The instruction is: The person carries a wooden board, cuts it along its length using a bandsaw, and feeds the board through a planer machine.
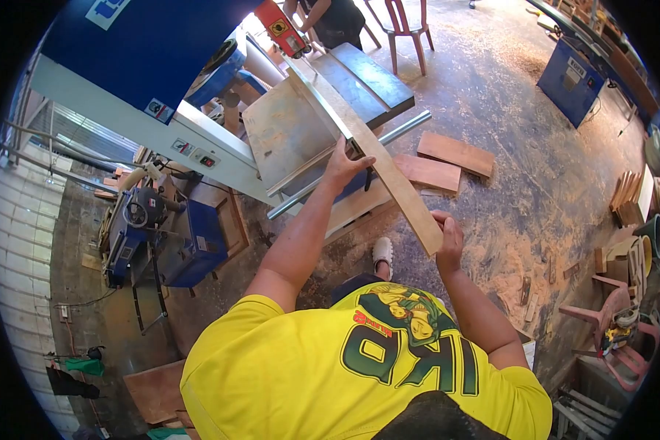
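Observation:
A long, pale wooden board (400,192) runs from the band saw's table (282,132) toward my body, lying along the metal fence (323,103). My left hand (345,167) is closed at the fence's near end, its thumb reaching across to the board's edge; some of its fingers are hidden. At the board's near end, my right hand (449,238) grips the side edge with bent fingers. Above the far part of the board hangs the red blade guard (280,29). The blade itself is hard to make out.
Another person (334,20) stands beyond the saw, arms near the board's far end. Reddish planks (455,152) lie on the sawdust-strewn floor, right of the saw. A metal rail (407,127) sticks out from the table. Blue machines (572,81) and plastic chairs (409,29) stand around.

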Tool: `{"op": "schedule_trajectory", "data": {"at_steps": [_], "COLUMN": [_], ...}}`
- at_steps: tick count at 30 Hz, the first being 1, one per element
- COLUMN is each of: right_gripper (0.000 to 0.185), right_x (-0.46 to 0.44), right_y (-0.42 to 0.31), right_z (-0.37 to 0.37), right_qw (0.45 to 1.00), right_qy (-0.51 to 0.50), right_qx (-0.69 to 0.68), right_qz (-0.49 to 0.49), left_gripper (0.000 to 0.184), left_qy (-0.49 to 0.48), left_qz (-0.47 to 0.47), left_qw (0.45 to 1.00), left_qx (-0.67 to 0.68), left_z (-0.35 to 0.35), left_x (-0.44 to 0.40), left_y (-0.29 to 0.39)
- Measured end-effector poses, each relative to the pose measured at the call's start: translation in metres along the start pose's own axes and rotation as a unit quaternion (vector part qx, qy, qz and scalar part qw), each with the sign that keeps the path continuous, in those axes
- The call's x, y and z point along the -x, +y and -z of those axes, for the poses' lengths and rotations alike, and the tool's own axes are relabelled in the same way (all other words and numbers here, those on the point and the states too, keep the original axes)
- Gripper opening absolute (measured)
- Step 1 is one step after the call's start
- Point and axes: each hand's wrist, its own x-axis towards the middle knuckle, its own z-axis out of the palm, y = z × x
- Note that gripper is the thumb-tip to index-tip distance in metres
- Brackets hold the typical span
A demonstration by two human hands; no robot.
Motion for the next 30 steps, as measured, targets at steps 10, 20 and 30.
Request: {"op": "schedule_trajectory", "data": {"at_steps": [10, 20, 30], "right_gripper": [0.041, 0.04, 0.04], "right_x": [-0.007, -0.014, -0.018], "right_y": [0.005, 0.009, 0.005], "right_z": [-0.005, -0.011, -0.019], "right_qw": [1.0, 1.0, 1.0], "right_qy": [0.002, -0.002, -0.002], "right_qx": [0.003, -0.023, -0.02], "right_qz": [0.005, 0.003, 0.017], "left_gripper": [0.104, 0.102, 0.114], "left_qy": [-0.022, -0.028, -0.029], "left_qz": [-0.006, -0.012, -0.02], "left_qw": [0.997, 0.996, 0.998], "left_qx": [0.07, 0.084, 0.057], "left_z": [-0.006, -0.006, -0.001], "left_x": [0.008, 0.009, 0.002], "left_y": [0.021, 0.019, 0.001]}}
